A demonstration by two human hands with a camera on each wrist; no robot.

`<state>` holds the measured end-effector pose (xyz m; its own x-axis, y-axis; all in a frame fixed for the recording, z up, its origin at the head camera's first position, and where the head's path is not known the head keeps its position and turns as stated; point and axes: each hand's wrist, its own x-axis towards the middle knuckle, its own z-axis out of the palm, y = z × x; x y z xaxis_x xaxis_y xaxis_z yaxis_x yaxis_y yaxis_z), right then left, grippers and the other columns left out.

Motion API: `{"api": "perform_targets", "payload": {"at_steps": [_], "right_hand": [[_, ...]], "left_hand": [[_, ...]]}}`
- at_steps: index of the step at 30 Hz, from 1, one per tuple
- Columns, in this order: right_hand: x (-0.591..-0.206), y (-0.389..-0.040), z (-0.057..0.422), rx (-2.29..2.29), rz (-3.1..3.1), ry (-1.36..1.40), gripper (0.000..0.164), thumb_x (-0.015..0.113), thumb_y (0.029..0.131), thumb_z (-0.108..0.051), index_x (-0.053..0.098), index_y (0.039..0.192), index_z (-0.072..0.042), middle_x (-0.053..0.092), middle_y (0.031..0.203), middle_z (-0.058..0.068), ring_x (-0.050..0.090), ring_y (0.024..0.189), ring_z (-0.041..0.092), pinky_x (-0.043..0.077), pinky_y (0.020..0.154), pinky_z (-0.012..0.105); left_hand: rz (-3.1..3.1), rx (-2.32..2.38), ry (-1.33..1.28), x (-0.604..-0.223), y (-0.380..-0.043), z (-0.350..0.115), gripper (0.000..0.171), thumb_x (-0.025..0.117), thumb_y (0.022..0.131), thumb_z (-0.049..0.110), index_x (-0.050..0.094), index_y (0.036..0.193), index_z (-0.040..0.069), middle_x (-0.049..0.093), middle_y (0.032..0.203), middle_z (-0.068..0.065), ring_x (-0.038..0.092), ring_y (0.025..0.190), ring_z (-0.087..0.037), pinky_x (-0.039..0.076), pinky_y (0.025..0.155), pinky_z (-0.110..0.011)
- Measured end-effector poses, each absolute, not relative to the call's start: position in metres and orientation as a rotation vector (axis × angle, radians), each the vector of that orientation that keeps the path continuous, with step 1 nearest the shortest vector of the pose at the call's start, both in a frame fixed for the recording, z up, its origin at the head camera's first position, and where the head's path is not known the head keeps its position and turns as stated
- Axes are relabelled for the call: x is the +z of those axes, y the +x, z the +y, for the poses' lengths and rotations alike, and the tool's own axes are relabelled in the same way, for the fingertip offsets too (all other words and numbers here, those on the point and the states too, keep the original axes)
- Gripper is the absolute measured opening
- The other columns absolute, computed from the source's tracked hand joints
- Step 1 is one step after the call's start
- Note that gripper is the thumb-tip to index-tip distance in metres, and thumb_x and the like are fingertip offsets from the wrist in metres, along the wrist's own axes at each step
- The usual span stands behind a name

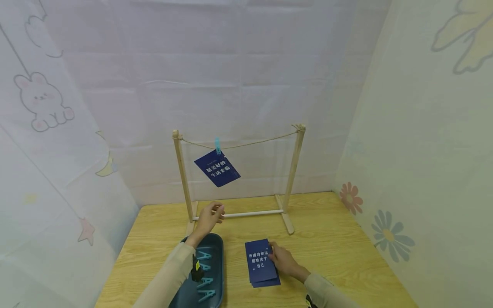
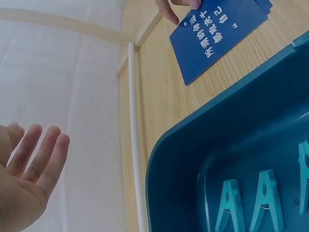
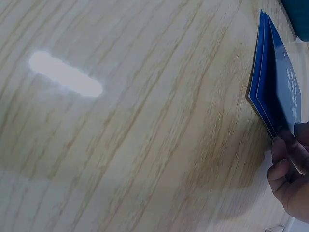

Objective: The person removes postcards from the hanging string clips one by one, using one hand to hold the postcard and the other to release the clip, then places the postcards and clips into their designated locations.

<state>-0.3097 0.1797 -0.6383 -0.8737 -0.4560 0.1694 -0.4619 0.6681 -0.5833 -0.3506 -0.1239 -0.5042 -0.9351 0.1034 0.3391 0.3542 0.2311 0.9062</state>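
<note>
My left hand (image 1: 208, 218) is raised beyond the far end of the blue tray (image 1: 218, 252), in front of the wooden rack. Its fingers are loosely bent and hold nothing; the left wrist view shows its palm and spread fingers (image 2: 47, 162). With thumb and fingers my right hand (image 1: 284, 259) pinches the right edge of a dark blue card (image 1: 259, 262) with white writing. In the right wrist view the card (image 3: 288, 79) tilts up from others beneath it. Another blue card (image 1: 217, 168) hangs askew from the string by a light blue clothespin (image 1: 218, 146).
Several teal clothespins (image 1: 206, 295) lie in the tray at the front left. The rack's posts (image 1: 293, 169) carry a sagging string (image 1: 262, 141), and a white rod (image 1: 252, 213) joins its feet. Printed cloth walls (image 1: 404, 149) enclose the wooden table (image 1: 331, 239) on three sides.
</note>
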Motion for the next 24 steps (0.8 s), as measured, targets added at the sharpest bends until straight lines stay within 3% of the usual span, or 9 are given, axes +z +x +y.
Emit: {"api": "perform_targets", "payload": {"at_steps": [6,11,13,17,20,24], "right_hand": [[-0.628,-0.314,0.178,0.825,-2.818,0.852,0.018,0.056,0.100,-0.005,0.055,0.115,0.005,0.057,0.078,-0.001,0.046,0.062,0.005,0.040,0.051,0.025],[-0.599,-0.333,0.168,0.769,-2.679,0.876,0.009,0.057,0.101,-0.009,0.062,0.101,-0.002,0.054,0.073,-0.005,0.045,0.057,0.002,0.040,0.048,0.022],[-0.583,-0.342,0.162,0.729,-2.608,0.889,0.010,0.059,0.101,-0.011,0.063,0.093,-0.006,0.050,0.069,-0.008,0.041,0.055,0.001,0.037,0.047,0.020],[-0.544,-0.360,0.150,0.652,-2.471,0.931,0.015,0.062,0.099,-0.015,0.063,0.085,-0.012,0.046,0.066,-0.010,0.038,0.054,0.002,0.034,0.047,0.020],[-0.512,-0.374,0.140,0.612,-2.350,0.965,0.012,0.065,0.097,-0.015,0.065,0.086,-0.013,0.052,0.072,-0.007,0.044,0.059,0.006,0.038,0.049,0.022],[-0.466,-0.393,0.124,0.556,-2.174,1.003,0.010,0.068,0.095,-0.016,0.068,0.087,-0.010,0.060,0.081,0.000,0.051,0.071,0.015,0.046,0.061,0.030]], "left_hand": [[-2.277,-1.783,-0.379,-0.516,-0.366,-0.128,0.016,0.056,0.101,0.005,0.061,0.110,-0.007,0.065,0.091,-0.025,0.068,0.078,-0.045,0.060,0.064,-0.045],[-2.244,-1.792,-0.387,-0.506,-0.367,-0.127,0.018,0.056,0.102,0.006,0.059,0.111,-0.009,0.064,0.092,-0.029,0.068,0.075,-0.040,0.059,0.066,-0.052],[-2.242,-1.776,-0.373,-0.504,-0.368,-0.127,0.018,0.056,0.101,0.007,0.059,0.110,-0.009,0.065,0.090,-0.027,0.069,0.073,-0.035,0.059,0.065,-0.049],[-2.211,-1.743,-0.355,-0.501,-0.370,-0.126,0.017,0.057,0.101,0.004,0.058,0.110,-0.010,0.065,0.088,-0.027,0.069,0.074,-0.039,0.060,0.065,-0.049],[-2.182,-1.699,-0.344,-0.502,-0.375,-0.126,0.019,0.056,0.101,0.004,0.057,0.111,-0.012,0.065,0.088,-0.027,0.068,0.076,-0.043,0.060,0.064,-0.048],[-2.153,-1.650,-0.306,-0.497,-0.379,-0.125,0.021,0.057,0.101,0.007,0.057,0.111,-0.011,0.066,0.087,-0.025,0.068,0.076,-0.043,0.060,0.061,-0.036]]}}
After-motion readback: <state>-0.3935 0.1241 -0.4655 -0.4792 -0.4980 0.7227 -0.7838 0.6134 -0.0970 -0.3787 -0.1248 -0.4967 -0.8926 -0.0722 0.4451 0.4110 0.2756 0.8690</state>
